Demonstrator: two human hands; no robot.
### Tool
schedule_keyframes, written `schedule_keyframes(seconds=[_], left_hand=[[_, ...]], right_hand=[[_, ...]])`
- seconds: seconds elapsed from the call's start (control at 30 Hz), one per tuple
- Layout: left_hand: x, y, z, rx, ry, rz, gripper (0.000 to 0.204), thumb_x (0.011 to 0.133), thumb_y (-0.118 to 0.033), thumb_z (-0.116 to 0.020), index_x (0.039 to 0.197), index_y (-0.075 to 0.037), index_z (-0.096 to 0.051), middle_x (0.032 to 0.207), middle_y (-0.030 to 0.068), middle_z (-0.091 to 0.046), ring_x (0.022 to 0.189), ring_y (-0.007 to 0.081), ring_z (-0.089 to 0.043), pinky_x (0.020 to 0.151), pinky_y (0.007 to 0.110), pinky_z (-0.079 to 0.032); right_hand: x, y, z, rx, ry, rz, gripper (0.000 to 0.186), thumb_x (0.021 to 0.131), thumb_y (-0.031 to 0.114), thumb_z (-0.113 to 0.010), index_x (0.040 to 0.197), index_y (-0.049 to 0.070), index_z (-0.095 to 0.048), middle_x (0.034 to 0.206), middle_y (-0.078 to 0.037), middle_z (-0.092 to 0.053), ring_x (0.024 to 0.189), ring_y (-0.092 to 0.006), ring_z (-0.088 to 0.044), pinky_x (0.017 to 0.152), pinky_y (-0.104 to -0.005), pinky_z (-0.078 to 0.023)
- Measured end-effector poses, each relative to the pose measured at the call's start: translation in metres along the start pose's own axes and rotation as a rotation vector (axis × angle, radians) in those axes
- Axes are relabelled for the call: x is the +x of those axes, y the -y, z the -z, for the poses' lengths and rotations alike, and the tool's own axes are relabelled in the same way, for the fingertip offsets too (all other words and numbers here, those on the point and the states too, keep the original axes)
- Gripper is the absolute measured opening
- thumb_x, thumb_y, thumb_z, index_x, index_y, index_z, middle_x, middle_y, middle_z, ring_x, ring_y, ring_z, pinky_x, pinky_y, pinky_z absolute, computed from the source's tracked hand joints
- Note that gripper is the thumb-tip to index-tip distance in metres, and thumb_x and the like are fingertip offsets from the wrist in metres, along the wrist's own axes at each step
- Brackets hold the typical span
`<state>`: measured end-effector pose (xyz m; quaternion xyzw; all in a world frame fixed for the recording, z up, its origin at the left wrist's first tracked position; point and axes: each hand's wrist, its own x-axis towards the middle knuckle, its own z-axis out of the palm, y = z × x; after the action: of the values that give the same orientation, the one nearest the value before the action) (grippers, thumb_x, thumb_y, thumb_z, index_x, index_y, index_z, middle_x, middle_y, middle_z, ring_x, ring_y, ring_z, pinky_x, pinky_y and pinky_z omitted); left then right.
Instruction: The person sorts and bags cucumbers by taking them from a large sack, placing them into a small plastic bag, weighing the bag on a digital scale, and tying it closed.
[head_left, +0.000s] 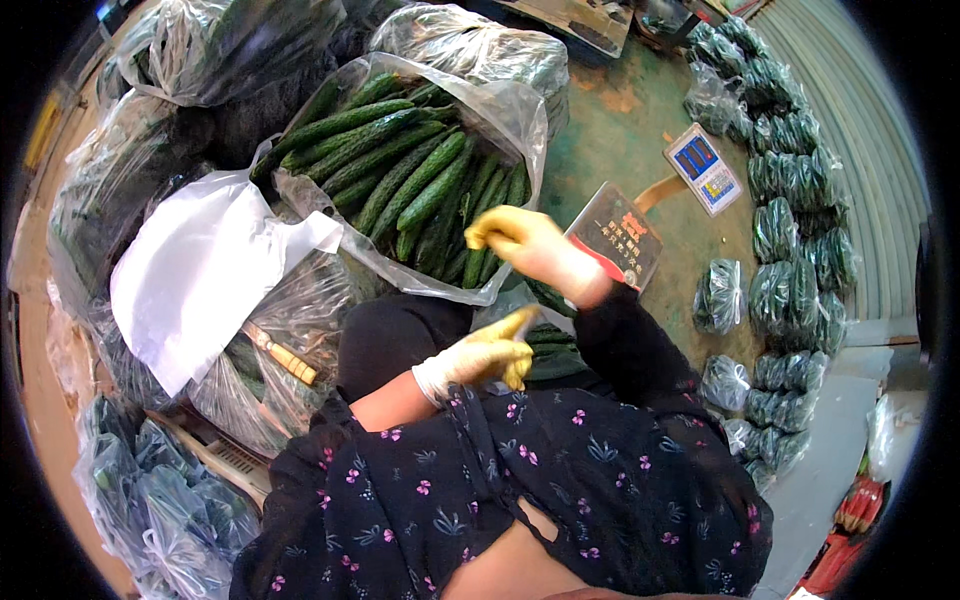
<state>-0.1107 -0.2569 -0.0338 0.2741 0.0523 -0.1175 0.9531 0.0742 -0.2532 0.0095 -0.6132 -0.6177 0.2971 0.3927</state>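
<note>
A large clear plastic bag [535, 150] lies open in front of me, filled with long dark green cucumbers [400, 170]. Over its right edge is my right hand [530, 248], in a thin glove with yellow fingers. Its fingers curl downward, and whatever they hold is hidden beneath. Close to my body my left hand [478, 362], gloved the same way, is closed on the edge of a smaller clear bag [521, 343]. More cucumbers [552, 350] lie in that smaller bag on my lap side, partly covered by my right forearm.
A scale with a dark platform [618, 235] and a display panel [704, 168] stands at the right. Packed cucumber bundles [785, 290] line the wall. White plastic sheeting [200, 270] and a wooden-handled tool [282, 355] lie left on full bags. Tied bags [170, 500] fill the lower left.
</note>
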Motion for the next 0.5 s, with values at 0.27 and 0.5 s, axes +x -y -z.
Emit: schedule_keyframes(seconds=[0.27, 0.5], left_hand=[[0.002, 0.004, -0.003, 0.068, 0.015, 0.088, 0.073, 0.085, -0.006, -0.056, 0.146, -0.011, -0.017, 0.121, 0.0031, -0.048, 0.087, 0.0068, -0.05, 0.075, 0.021, -0.043], [0.008, 0.014, 0.004, 0.378, 0.025, -0.06, 0.077, 0.086, -0.011, -0.056, 0.147, -0.01, -0.008, 0.122, -0.0017, -0.043, 0.083, 0.0062, -0.041, 0.076, 0.02, -0.039]], right_hand=[[-0.017, -0.156, -0.015, -0.864, 0.89, -0.515, 0.029, 0.073, 0.023, -0.054, 0.092, 0.006, -0.069, 0.097, -0.017, -0.066, 0.094, -0.033, -0.062, 0.081, -0.0397, -0.048], [-0.011, -0.134, 0.006, -0.802, 0.714, -0.634, 0.032, 0.073, 0.023, -0.056, 0.098, 0.008, -0.068, 0.101, -0.015, -0.065, 0.094, -0.0327, -0.061, 0.081, -0.0379, -0.048]])
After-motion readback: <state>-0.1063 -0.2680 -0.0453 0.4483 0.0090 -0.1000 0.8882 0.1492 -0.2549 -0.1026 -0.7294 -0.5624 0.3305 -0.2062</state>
